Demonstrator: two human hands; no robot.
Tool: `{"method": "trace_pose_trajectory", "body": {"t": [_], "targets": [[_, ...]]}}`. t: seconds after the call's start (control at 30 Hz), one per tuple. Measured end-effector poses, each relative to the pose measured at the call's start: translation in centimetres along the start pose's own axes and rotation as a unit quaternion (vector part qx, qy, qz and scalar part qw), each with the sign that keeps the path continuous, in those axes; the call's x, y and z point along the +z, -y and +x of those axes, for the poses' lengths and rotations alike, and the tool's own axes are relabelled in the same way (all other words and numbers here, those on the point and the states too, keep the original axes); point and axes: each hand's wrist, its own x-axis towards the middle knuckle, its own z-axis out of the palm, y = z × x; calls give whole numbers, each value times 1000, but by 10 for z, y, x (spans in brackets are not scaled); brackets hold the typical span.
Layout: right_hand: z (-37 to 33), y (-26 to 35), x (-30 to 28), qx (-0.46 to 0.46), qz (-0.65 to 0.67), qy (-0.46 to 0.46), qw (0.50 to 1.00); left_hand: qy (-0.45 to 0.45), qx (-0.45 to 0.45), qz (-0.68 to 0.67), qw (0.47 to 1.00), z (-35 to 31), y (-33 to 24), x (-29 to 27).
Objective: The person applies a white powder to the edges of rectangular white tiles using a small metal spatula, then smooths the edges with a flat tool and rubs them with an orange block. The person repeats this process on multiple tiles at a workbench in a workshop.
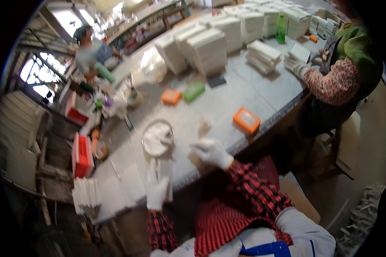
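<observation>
My left hand (pixel 158 188), in a white glove, is at the table's near edge, closed on a flat white piece (pixel 169 174) that shows along its right side. My right hand (pixel 213 153), also gloved, hovers near the front edge with its fingers drawn together toward the left; blur hides what is in them, if anything. Just beyond both hands stands a round bowl (pixel 157 138) of white material, apparently powder or paste. A small pale lump (pixel 204 124) lies right of the bowl.
Orange-framed blocks (pixel 246 120) and a green one (pixel 194 91) lie on the table (pixel 218 103). White stacks (pixel 206 49) and a green bottle (pixel 280 29) stand farther back. White strips (pixel 86 195) lie at near left, by a red box (pixel 82 155). A co-worker (pixel 339 73) works at right, another person (pixel 90 51) far left.
</observation>
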Motion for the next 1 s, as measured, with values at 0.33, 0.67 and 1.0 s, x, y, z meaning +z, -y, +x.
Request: {"method": "trace_pose_trajectory", "body": {"t": [0.33, 0.67, 1.0], "targets": [[-6, 28, -39, 278, 122, -121, 945, -34, 14, 36, 999, -18, -19, 3], [44, -34, -22, 211, -94, -19, 973, -44, -9, -20, 999, -19, -17, 1], [36, 86, -42, 313, 96, 273, 905, 6, -30, -18, 999, -13, -16, -3]]}}
